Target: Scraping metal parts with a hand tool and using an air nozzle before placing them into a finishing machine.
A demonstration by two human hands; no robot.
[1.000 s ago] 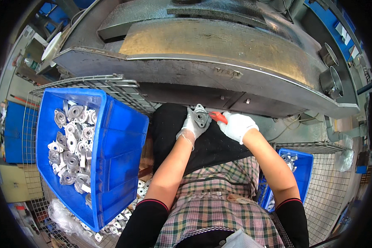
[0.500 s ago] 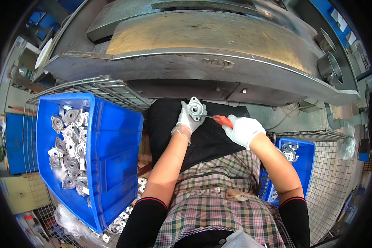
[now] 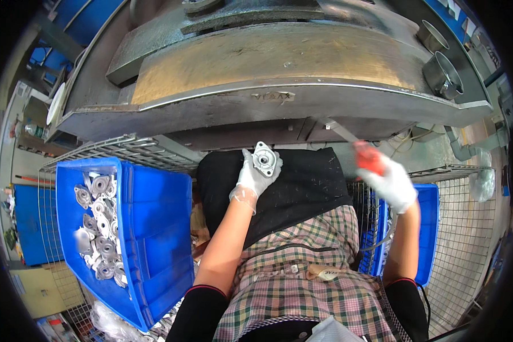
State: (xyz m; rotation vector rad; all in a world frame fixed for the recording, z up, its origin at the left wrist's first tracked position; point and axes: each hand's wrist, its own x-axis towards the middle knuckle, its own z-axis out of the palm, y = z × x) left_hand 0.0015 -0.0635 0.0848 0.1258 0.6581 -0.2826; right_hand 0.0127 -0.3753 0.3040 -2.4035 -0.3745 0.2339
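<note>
- The metal part (image 3: 265, 159), a pale cast piece with a round hub and flat ears, sits upright at the top of the left hand (image 3: 255, 176), just below the front edge of the press machine (image 3: 279, 85) and above the black apron (image 3: 302, 188) on the person's lap.
- The left hand wears a white glove; its fingers are curled closed around the lower side of the metal part, gripping it from beneath and behind.
- The right hand (image 3: 389, 181), also in a white glove, is well apart from the part, off to the right, over the wire rack (image 3: 467, 228).
- Its fingers are wrapped closed around the red handle of a tool (image 3: 366, 155), whose thin metal shaft runs up and left toward the underside of the machine.
- On the person's left, a blue bin (image 3: 154, 228) stands on a wire shelf and holds a heap of similar castings (image 3: 97, 228) along its far side.
- On the right, a second blue bin (image 3: 427, 228) shows partly behind the right forearm.
- Two metal cups (image 3: 442, 74) stand at the machine's upper right corner.
- The person wears a plaid shirt (image 3: 302, 273) with dark sleeves.
</note>
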